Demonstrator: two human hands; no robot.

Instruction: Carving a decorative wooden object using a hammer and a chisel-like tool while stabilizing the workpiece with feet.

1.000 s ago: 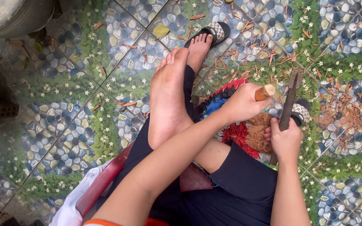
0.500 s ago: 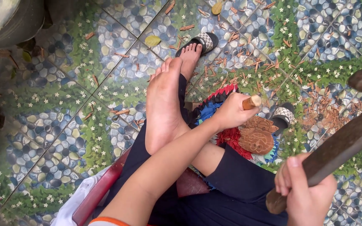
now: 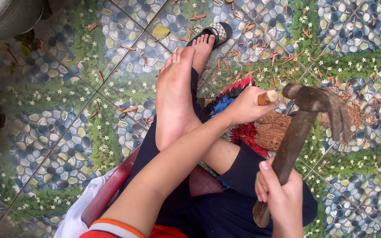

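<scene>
Right hand (image 3: 283, 200) fisted round hammer (image 3: 307, 119) handle, head beside chisel (image 3: 267, 97) clenched in left hand (image 3: 245, 105).

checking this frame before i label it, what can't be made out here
Head view:
- Wooden-handled chisel: only its butt shows; left hand hides the rest.
- Carved brown wooden block: partly behind the rusty claw hammer and left hand.
- Red seat: mostly covered by legs.
- Grey pot: cut by top edge.
</scene>
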